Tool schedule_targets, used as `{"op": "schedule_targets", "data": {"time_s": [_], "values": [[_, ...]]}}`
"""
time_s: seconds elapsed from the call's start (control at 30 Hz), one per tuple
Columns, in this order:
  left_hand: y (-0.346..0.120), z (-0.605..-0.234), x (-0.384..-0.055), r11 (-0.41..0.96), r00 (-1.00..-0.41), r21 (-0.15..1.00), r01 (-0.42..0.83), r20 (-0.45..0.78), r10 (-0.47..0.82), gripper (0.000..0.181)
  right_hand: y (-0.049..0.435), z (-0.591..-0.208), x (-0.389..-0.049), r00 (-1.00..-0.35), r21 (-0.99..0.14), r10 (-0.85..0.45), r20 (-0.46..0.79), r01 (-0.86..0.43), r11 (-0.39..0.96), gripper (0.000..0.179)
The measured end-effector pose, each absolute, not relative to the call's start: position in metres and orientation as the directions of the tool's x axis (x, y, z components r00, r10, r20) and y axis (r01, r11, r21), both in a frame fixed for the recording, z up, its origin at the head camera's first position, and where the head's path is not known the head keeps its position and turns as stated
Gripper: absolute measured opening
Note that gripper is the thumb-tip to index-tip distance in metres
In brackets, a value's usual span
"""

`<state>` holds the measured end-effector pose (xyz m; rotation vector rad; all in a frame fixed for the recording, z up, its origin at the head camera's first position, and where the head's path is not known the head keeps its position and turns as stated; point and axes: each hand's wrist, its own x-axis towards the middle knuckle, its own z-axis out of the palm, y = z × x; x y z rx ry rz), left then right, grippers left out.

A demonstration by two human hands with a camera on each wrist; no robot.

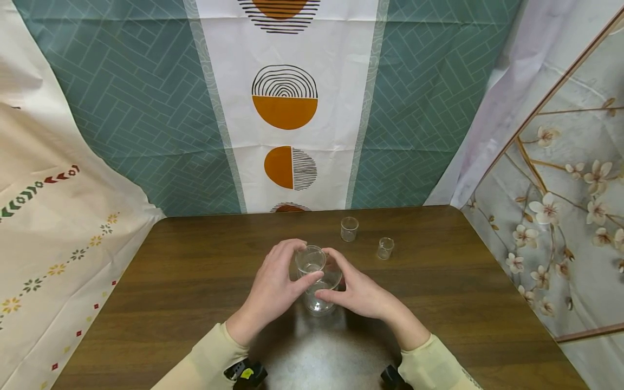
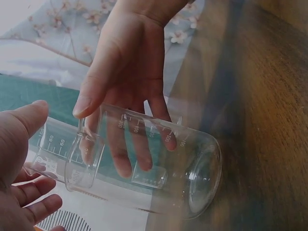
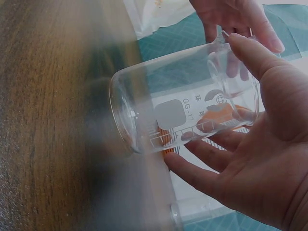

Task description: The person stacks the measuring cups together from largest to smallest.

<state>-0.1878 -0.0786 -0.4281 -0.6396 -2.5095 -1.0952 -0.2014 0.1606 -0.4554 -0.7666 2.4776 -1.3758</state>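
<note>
Two clear glass beakers are between my hands near the middle of the table. The larger beaker stands upright with white graduations and lettering on its wall. My right hand grips it near the rim, thumb on the near side, fingers round the far side. My left hand holds a smaller graduated beaker between thumb and fingers. In the left wrist view, the small beaker's lower end sits inside the larger one's mouth, its upper part still outside. Whether its base touches anything inside cannot be told.
Two smaller glass beakers stand farther back to the right, one near the back edge, the other closer and more to the right. The brown wooden table meets a patterned curtain behind and hanging cloths at both sides.
</note>
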Motion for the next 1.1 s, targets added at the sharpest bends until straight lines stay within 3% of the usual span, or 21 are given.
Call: {"op": "schedule_targets", "data": {"time_s": [1.1], "values": [[-0.077,-0.443,-0.195,0.647,-0.889,0.612,0.454,0.360,0.283,0.061,0.161,-0.454,-0.199,-0.865,-0.824,-0.501,0.021,-0.299,0.482,0.090]]}}
